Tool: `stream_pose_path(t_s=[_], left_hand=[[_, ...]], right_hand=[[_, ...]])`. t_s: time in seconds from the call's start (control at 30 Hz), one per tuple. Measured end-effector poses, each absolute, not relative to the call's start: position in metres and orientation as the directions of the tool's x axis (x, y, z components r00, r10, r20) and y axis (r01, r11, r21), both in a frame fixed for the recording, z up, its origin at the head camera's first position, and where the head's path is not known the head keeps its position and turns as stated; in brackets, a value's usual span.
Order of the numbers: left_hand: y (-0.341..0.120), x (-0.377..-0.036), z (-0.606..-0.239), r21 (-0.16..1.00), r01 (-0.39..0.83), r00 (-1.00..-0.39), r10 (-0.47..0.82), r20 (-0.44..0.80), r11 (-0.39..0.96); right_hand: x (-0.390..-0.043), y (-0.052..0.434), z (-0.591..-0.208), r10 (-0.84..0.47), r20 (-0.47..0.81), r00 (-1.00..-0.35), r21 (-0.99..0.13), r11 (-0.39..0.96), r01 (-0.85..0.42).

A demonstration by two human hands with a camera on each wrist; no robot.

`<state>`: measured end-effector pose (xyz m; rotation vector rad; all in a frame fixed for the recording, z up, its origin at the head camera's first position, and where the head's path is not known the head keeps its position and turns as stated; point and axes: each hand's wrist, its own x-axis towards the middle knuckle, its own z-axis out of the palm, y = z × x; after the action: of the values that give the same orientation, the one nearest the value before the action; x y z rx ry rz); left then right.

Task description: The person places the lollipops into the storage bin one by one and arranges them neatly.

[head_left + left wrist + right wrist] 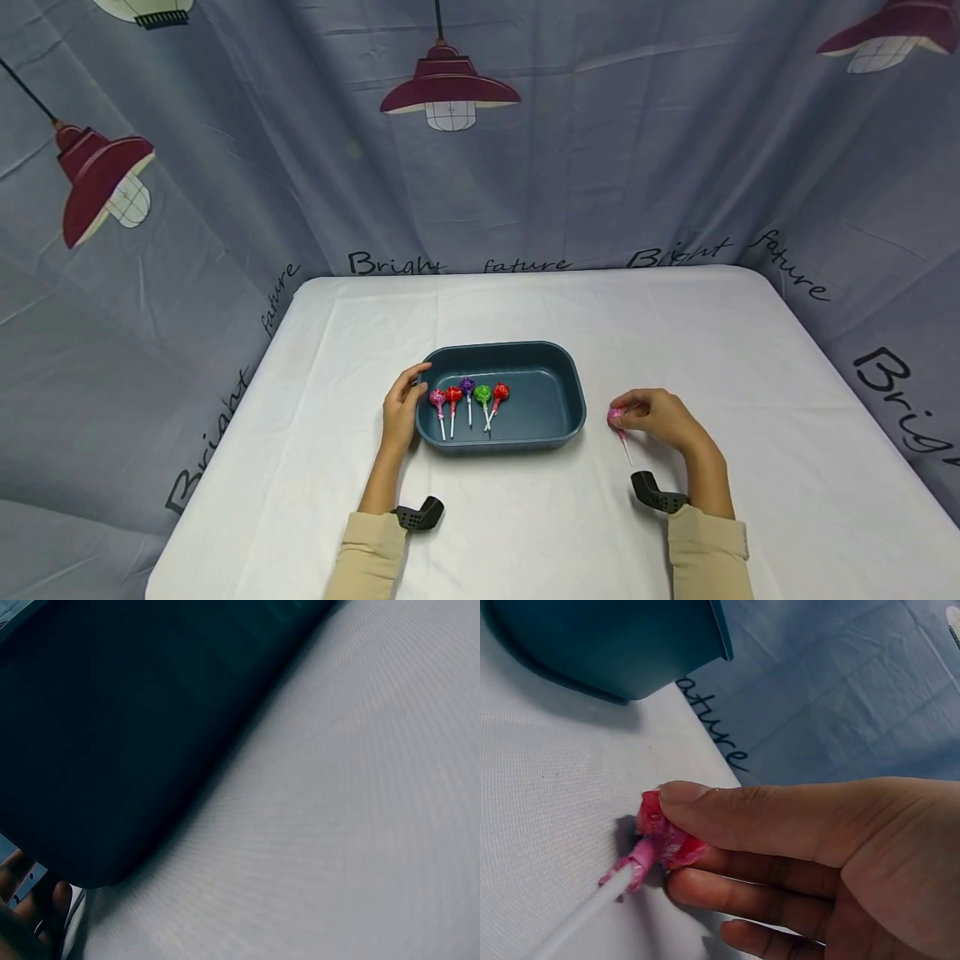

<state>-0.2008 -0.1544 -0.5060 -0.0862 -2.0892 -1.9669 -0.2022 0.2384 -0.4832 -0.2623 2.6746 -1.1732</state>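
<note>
Teal plastic tray, one, rectangular with rounded corners, set at the middle of a table under one white cloth. Lollipops in the tray, five, lying side by side along its left half with heads away from the person and white sticks toward them: pink, red, purple, green, red; the last two sticks cross or touch near their ends. Loose lollipop, one, pink-wrapped, on the cloth just right of the tray, apart from it, stick pointing toward the person. Left hand: fingers curled round the tray's left rim, gripping it. Right hand: thumb and fingers pinching the head of the loose lollipop, which rests on the cloth. The head view alone gives the full count, both hands, two beige sleeves and two black wrist mounts. The right wrist view alone shows the pinch closely: thumb over the crinkled wrapper of the lollipop, fingers beneath, stick slanting to the lower left, tray corner above. The left wrist view shows only the tray's dark outer wall, blurred, the cloth, and fingertips at the lower left corner. Backdrop: grey-blue curtain printed with dark red lamps and lettering.
</note>
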Motion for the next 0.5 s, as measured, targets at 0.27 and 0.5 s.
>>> stream_pose_path(t_s=[0.27,0.5], left_hand=[[-0.1542,-0.2015,-0.5056,0.969,0.23,-0.96,-0.141,0.242,0.091],[-0.1539,-0.201,-0.5053,0.972,0.219,-0.962,-0.145,0.23,0.089]], right_hand=[[-0.1967,0.2375,-0.4801,-0.275,-0.139,-0.951,-0.756,0.65,-0.078],[-0.1921,0.2397,-0.4787,-0.332,-0.154,-0.931,-0.788,0.609,-0.087]])
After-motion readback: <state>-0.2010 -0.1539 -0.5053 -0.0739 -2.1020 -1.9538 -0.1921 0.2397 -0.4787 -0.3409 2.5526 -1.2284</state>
